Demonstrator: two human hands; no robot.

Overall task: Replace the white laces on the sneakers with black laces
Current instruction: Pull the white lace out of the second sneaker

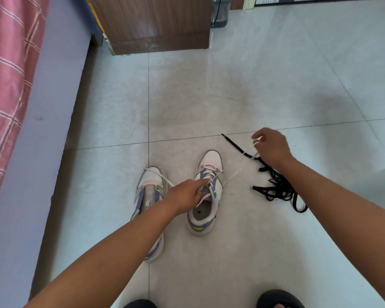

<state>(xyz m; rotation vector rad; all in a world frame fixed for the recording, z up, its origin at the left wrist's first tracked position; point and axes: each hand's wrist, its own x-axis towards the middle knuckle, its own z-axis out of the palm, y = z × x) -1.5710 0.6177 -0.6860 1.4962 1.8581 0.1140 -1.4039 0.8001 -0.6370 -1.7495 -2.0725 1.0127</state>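
Note:
Two white, grey and purple sneakers stand side by side on the tiled floor. The left sneaker (pixel 150 194) is partly hidden under my left forearm. The right sneaker (pixel 206 196) still carries a white lace (pixel 211 174) in its eyelets. My left hand (pixel 187 194) rests on its tongue area with the index finger stretched onto the lacing. My right hand (pixel 272 147) is raised to the right and pinches the free end of the white lace, which runs taut and blurred from the shoe. A heap of black laces (pixel 276 187) lies on the floor under my right wrist.
A bed with a pink checked cover (pixel 7 85) and a purple side runs along the left. A wooden cabinet (pixel 151 23) stands at the back, a water bottle (pixel 219 12) beside it. Black slippers (pixel 278 298) show at the bottom edge.

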